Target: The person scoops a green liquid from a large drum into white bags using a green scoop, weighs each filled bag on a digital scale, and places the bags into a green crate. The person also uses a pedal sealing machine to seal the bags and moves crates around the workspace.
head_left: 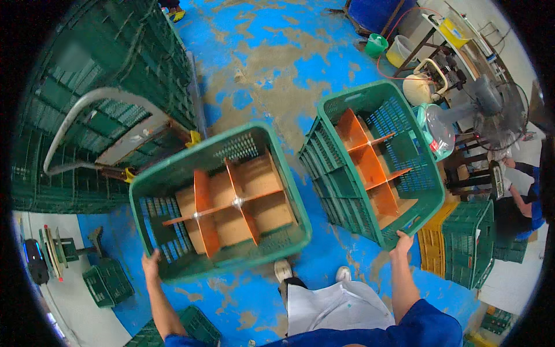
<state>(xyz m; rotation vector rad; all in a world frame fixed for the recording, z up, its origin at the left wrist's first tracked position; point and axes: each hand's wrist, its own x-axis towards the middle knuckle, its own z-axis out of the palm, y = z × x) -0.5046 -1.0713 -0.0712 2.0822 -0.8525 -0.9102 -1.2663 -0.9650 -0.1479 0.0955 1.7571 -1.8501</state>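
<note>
Hands each grip a green perforated plastic crate with orange dividers: left hand (151,261) the nearer crate (173,263), right hand (402,243) the farther crate (335,185).

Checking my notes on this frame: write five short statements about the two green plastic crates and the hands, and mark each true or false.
1. The left hand grips the rim of the left green plastic crate. True.
2. The right green plastic crate holds no dividers. False: orange dividers cross inside it.
3. The right hand grips the right crate's near edge. True.
4. The floor is plain grey. False: blue paint, worn to brown patches.
5. Both crates are full of goods. False: only dividers and brown liners show.
</note>
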